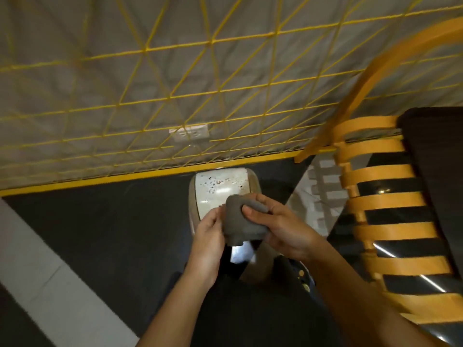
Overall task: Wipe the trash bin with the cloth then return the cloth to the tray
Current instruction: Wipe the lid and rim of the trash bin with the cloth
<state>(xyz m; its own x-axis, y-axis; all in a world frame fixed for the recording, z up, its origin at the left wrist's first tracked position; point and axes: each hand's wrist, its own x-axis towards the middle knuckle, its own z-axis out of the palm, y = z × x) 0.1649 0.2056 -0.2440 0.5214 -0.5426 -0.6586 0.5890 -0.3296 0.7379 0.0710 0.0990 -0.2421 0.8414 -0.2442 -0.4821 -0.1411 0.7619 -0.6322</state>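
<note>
A small trash bin with a white, speckled lid stands on the dark floor against the yellow-framed wall. Over its near part I hold a folded grey cloth. My right hand grips the cloth from the right, thumb on top. My left hand holds its left edge, fingers curled against it. The cloth and hands hide the front of the bin. No tray is in view.
A yellow wire grid covers the grey wall behind the bin, with a white socket low on it. An orange slatted chair with a dark seat stands close on the right. A pale floor strip runs at the left.
</note>
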